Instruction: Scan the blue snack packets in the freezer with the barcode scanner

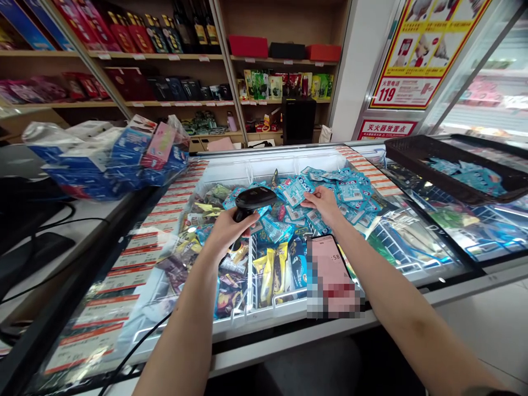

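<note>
Head view: the left hand [229, 228] is wrapped round the handle of a black plastic handheld barcode scanner [256, 197], fingers closed on the grip. The right hand [324, 201] has its fingers pinched on the edge of a light-blue, flat, glossy plastic packet [295, 192], printed code facing up. That packet sits at the near left of a loose heap of similar light-blue packets [350, 191] on the glass top, scanner head just beside it.

Step in hand looks like scanning packets one at a time — next move seems to call for lining the scanner up with the code and holding the packet flat. Can't tell if the trigger is pressed.

Surface: white-rimmed, glass-topped chest freezer [231, 360], yellow ice-cream wrappers [268, 269] and wire baskets under the glass. Black-edged phone [334, 261], partly pixelated, near the front edge; orange-and-white price labels [124, 291] down the left. Dark brown plastic tray [412, 173] on the right, more blue packets inside.

Room: blue boxes in clear plastic wrap [99, 154] at left, wooden shelves [284, 22] of goods behind, yellow-and-red poster [429, 49] on the right — a shop, by the look.
</note>
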`<move>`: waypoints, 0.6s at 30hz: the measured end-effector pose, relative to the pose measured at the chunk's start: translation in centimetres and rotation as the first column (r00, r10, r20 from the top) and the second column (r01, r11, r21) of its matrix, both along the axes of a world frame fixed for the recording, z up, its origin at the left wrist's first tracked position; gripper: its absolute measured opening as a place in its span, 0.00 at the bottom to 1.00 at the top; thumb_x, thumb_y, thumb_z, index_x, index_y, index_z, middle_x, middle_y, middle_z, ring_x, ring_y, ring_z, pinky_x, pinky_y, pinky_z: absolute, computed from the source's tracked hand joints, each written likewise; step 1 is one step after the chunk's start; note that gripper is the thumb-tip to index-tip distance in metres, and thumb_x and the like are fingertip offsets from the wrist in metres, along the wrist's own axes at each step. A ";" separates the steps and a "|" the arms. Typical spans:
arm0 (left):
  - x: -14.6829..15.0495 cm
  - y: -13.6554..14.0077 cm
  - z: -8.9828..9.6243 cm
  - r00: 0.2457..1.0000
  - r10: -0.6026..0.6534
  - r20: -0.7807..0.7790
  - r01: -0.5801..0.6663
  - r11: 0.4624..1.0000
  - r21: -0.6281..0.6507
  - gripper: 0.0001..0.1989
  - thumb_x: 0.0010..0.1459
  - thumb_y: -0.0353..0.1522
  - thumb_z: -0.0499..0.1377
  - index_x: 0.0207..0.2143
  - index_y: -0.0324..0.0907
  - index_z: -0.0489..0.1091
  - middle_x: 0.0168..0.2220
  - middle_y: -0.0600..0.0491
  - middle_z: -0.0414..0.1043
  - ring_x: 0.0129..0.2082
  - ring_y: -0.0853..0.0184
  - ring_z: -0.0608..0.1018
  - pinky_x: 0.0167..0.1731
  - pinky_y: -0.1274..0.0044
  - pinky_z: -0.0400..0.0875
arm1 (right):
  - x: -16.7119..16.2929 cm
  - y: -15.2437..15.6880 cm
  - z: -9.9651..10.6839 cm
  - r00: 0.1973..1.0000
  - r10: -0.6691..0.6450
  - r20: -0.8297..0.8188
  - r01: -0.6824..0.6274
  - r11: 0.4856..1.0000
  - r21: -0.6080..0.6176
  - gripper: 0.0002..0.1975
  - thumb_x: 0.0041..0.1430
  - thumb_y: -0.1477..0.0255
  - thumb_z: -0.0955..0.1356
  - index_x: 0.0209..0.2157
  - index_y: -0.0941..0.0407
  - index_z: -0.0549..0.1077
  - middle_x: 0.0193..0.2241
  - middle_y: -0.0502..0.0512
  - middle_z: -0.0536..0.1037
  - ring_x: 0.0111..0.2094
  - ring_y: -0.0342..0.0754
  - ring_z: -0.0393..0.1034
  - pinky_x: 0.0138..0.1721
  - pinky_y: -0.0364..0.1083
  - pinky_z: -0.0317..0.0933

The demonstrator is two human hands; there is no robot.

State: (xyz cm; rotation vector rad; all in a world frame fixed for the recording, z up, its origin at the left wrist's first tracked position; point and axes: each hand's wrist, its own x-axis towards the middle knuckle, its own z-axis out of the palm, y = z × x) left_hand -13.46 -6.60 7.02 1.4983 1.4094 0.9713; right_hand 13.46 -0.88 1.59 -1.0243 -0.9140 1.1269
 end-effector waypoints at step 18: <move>0.9 -0.5 0.0 0.983 -0.169 -0.070 0.166 0.985 -0.044 0.16 0.47 0.44 0.67 0.29 0.41 0.72 0.17 0.54 0.69 0.17 0.67 0.71 0.20 0.77 0.64 | -0.1 0.3 -0.8 0.999 -0.042 -0.017 0.043 0.999 0.025 0.25 0.41 0.64 0.79 0.28 0.53 0.59 0.20 0.40 0.64 0.27 0.42 0.75 0.37 0.47 0.78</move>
